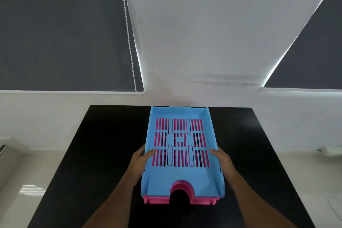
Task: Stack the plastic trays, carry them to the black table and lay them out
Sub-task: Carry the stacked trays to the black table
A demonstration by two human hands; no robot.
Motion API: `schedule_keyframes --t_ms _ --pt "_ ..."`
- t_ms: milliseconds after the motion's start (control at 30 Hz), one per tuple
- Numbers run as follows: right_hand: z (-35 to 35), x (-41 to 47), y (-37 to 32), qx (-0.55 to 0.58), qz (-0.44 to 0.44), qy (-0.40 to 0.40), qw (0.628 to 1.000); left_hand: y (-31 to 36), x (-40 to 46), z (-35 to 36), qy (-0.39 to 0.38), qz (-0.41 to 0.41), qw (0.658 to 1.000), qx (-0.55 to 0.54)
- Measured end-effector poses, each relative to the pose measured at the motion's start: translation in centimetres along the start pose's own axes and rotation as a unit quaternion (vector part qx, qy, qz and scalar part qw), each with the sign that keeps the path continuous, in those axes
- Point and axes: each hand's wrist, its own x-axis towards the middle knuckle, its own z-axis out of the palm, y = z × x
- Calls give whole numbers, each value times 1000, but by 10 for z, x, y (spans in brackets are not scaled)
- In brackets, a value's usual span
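A light blue slotted plastic tray (182, 176) sits nested on a pink tray (161, 200), whose front edge and arch show below it and whose colour shows through the slots. The stack is over the middle of the black table (103, 144); whether it rests on the top or hangs just above it cannot be told. My left hand (141, 161) grips the stack's left side wall, thumb inside the blue tray. My right hand (223, 161) grips the right side wall the same way.
The table stands against a white wall (194, 42) with dark roller blinds (61, 29) on both sides and a bead cord (129, 42) hanging at the left. Pale floor shows left and right of the table; a white adapter (328, 149) lies at the right.
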Motion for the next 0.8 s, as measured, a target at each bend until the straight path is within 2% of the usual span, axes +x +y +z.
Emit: schedule_keyframes --t_ms 100,167,267,367,600,800 --pt "-1 1 -2 -33 3 13 999 3 2 2 19 3 999 40" --pt "1 1 -8 -105 -6 54 993 10 4 4 50 26 992 115" --pt "6 3 -23 -277 -38 132 951 21 5 5 93 69 968 223" --pt "11 4 -32 -352 -83 178 915 28 5 5 134 101 942 291" --pt "38 -3 -44 -334 -131 212 909 35 -2 3 162 158 926 303" --pt "83 -6 -63 -332 -201 192 901 60 -17 -35 202 199 909 304"
